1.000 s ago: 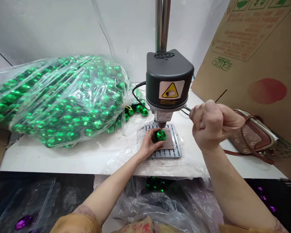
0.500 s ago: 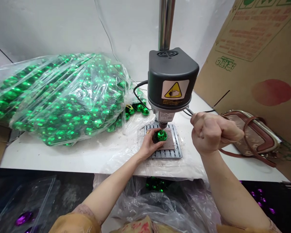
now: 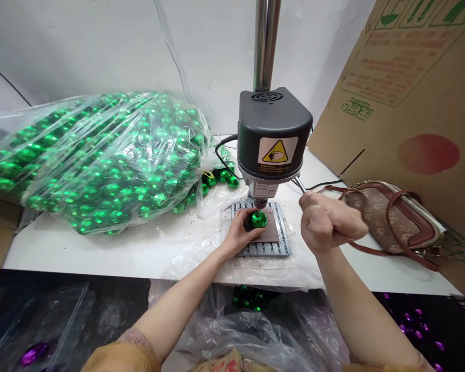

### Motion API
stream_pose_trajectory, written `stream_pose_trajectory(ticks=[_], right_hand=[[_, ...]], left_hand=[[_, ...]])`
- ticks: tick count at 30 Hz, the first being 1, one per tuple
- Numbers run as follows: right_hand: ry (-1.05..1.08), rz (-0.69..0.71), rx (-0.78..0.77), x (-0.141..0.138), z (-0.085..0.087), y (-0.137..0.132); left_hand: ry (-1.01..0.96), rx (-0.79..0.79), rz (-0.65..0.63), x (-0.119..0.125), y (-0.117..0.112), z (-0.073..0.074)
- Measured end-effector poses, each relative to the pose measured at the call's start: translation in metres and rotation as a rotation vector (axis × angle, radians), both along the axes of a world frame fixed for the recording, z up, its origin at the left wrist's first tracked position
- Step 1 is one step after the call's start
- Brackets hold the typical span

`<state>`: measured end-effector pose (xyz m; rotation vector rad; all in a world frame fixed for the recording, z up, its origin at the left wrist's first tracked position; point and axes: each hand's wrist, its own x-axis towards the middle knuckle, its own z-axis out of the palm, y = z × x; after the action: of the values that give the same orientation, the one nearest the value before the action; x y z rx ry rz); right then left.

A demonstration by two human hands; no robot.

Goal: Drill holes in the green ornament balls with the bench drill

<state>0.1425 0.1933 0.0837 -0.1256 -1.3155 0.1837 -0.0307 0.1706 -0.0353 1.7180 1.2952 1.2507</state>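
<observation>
L hand grips green ball under drill; R hand clenched on lever.

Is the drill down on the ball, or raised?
Down: the drill tip meets the green ball held by the left hand; right hand grips the lever.

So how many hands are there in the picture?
2. The left hand holds a green ball on the plate under the drill press. The right hand is closed around the drill's lever. No other hands show.
</observation>
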Motion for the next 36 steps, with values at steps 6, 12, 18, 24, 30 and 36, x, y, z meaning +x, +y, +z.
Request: stream_pose_trajectory(ticks=[6, 12, 18, 24, 30, 36], right_hand=[[0.144, -0.009, -0.252, -0.007, 0.041, -0.006], [0.071, 0.157, -0.593, -0.008, 0.102, 0.007], [0.095, 0.166, -0.591, -0.007, 0.1, 0.012], [0.08, 0.123, -0.579, -0.008, 0.1, 0.007], [0.087, 0.101, -0.574, -0.011, 0.1, 0.007], [0.077, 0.086, -0.578, -0.009, 0.099, 0.007]], left_hand=[[-0.024, -0.026, -0.012, 0.001, 0.002, -0.001], [-0.016, 0.07, 0.188, 0.003, -0.026, 0.013], [0.365, 0.339, -0.27, -0.011, -0.123, -0.001], [0.525, 0.613, -0.184, -0.042, -0.111, -0.004], [0.585, 0.196, 0.294, -0.07, 0.054, 0.023], [0.525, 0.097, 0.163, -0.063, 0.14, 0.016]])
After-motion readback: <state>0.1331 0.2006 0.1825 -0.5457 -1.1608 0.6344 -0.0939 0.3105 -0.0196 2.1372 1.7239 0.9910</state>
